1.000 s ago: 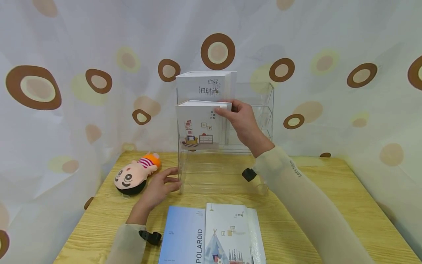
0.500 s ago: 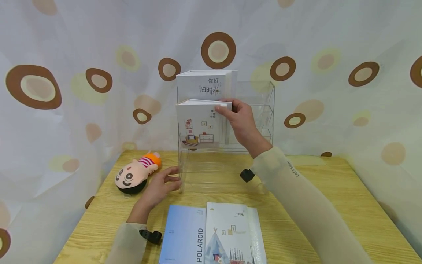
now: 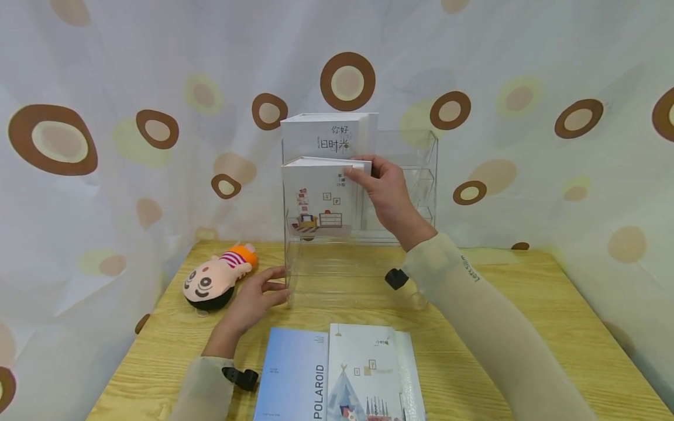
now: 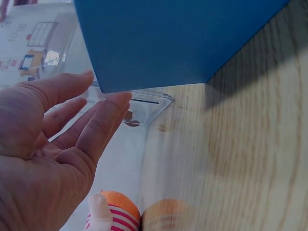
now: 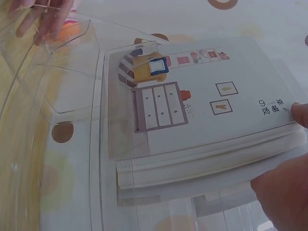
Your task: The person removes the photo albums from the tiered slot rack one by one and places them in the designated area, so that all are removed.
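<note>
My right hand (image 3: 389,196) pinches the upper right corner of a thick white book (image 3: 316,193) with a drawn sofa and chest of drawers. The book stands in a tier of a clear acrylic rack (image 3: 433,187), its lower edge behind the tier's front lip. Behind and above it is another white book (image 3: 316,131) with large characters. My left hand (image 3: 255,301) has its fingers extended against the rack's lower left side, holding nothing. In the right wrist view, thumb and fingers sit at the book's edge (image 5: 211,154).
A blue POLAROID book (image 3: 292,374) and a white book with a tent picture (image 3: 363,356) lie on the wooden table (image 3: 474,351) in front of the rack. A plush doll (image 3: 218,280) lies left of the left hand. A patterned curtain (image 3: 505,193) hangs behind.
The front book and my right hand have risen very slightly. My left hand stays at the rack's side.
</note>
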### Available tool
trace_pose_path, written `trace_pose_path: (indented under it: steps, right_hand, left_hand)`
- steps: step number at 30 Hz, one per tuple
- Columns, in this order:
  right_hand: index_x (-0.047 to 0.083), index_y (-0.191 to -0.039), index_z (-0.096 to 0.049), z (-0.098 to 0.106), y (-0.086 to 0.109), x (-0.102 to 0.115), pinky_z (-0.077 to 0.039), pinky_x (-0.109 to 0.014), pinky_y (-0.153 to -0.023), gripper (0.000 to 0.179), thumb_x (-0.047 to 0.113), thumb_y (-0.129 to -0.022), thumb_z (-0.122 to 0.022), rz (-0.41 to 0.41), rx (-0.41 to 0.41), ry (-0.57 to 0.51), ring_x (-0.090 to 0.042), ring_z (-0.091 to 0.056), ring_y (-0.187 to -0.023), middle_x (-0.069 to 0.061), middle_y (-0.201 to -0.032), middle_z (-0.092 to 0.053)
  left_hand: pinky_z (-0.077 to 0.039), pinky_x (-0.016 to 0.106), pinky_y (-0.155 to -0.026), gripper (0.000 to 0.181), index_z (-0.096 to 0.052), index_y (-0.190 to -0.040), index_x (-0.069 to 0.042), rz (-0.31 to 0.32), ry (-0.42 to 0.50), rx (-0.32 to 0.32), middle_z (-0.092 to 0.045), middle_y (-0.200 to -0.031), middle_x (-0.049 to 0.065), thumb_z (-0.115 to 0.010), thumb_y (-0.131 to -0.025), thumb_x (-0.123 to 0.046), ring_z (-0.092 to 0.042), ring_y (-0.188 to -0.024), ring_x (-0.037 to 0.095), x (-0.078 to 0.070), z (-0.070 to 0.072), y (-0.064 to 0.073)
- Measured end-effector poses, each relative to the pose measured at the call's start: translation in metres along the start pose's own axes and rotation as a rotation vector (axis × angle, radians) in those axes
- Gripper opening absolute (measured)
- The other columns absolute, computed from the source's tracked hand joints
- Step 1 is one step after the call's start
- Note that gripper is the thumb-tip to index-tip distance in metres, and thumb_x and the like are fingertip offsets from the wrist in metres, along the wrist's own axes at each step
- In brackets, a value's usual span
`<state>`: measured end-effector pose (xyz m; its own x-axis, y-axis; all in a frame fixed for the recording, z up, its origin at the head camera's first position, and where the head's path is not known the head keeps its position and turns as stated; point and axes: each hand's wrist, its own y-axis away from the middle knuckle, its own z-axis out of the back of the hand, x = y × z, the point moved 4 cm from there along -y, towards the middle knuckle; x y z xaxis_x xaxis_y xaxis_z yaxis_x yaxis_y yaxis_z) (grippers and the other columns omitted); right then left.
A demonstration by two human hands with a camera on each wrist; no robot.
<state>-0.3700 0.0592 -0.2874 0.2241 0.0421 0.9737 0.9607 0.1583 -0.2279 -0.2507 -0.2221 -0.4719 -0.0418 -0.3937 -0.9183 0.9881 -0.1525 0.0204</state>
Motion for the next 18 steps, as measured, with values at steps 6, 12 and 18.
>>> trace_pose_path:
  steps: [6, 12, 18]
  right_hand:
    - [0.011, -0.133, -0.073, 0.0002, 0.0008, 0.0016, -0.061, -0.034, -0.105, 0.029, 0.024, -0.107, -0.078, 0.005, 0.007, 0.002, -0.018, -0.072, -0.116, -0.004, -0.131, -0.076]
    - [0.011, -0.134, -0.073, 0.0048, 0.0002, 0.0043, -0.061, -0.033, -0.102, 0.029, 0.023, -0.107, -0.078, 0.017, 0.005, 0.007, -0.018, -0.072, -0.116, -0.003, -0.129, -0.076]
    - [0.011, -0.134, -0.071, 0.0087, 0.001, 0.0062, -0.061, -0.028, -0.099, 0.028, 0.022, -0.109, -0.077, 0.04, 0.015, 0.0, -0.016, -0.071, -0.116, 0.0, -0.126, -0.075]
  left_hand:
    - [-0.065, 0.047, -0.11, 0.061, -0.052, -0.166, -0.006, 0.001, 0.0, 0.003, -0.057, -0.166, 0.021, -0.073, -0.11, -0.016, -0.066, -0.142, 0.041, 0.0001, 0.0002, 0.0009]
    - [-0.066, 0.046, -0.109, 0.06, -0.052, -0.165, -0.005, -0.009, 0.009, 0.005, -0.057, -0.166, 0.022, -0.072, -0.11, -0.014, -0.066, -0.142, 0.042, -0.0003, -0.0004, 0.0007]
    - [-0.066, 0.045, -0.107, 0.059, -0.053, -0.165, -0.004, -0.006, 0.015, -0.001, -0.057, -0.165, 0.023, -0.072, -0.109, -0.012, -0.066, -0.141, 0.042, -0.0006, -0.0009, 0.0007]
